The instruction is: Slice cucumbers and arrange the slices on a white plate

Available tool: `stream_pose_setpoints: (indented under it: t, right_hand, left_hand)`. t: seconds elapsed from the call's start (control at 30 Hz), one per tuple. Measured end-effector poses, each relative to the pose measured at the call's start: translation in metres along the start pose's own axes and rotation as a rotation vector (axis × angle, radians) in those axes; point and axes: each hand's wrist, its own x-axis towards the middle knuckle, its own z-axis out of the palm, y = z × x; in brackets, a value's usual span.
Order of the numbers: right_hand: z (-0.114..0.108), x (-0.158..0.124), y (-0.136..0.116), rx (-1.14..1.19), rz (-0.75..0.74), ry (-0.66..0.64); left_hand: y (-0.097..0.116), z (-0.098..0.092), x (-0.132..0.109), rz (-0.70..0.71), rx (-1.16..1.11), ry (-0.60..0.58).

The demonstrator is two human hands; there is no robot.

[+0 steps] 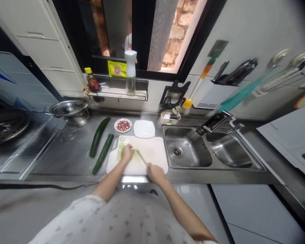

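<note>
Gripped tight in the right hand [156, 173] is a knife [142, 158], its blade angled across the cutting board [155, 152] toward a cucumber piece [136, 154]. That piece is held down under the curled fingers of the left hand [127, 152], near the middle of the board. Cut slices [120, 149] are gathered along the board's left edge. Two whole cucumbers [103, 153] are laid on the counter [66, 159] just left of the board. A round plate [116, 125] of red bits and a square plate [144, 129] are set behind the board's far edge, and the sink [185, 135] is sunk into the counter at its right.
</note>
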Motion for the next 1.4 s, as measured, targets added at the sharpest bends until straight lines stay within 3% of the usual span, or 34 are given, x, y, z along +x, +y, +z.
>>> stream_pose_setpoints:
  t: [0.47, 0.77, 1.4]
  right_hand:
    - [0.001, 0.005, 0.007, -0.028, -0.039, -0.011]
    - [-0.017, 0.006, 0.01, -0.046, -0.065, -0.098]
    - [-0.019, 0.021, 0.006, -0.054, -0.098, -0.111]
  left_hand:
    - [-0.001, 0.0, 0.002, 0.018, 0.014, -0.008]
    - [-0.001, 0.0, 0.004, -0.006, 0.011, -0.018]
    - [-0.001, 0.0, 0.005, -0.006, 0.028, -0.027]
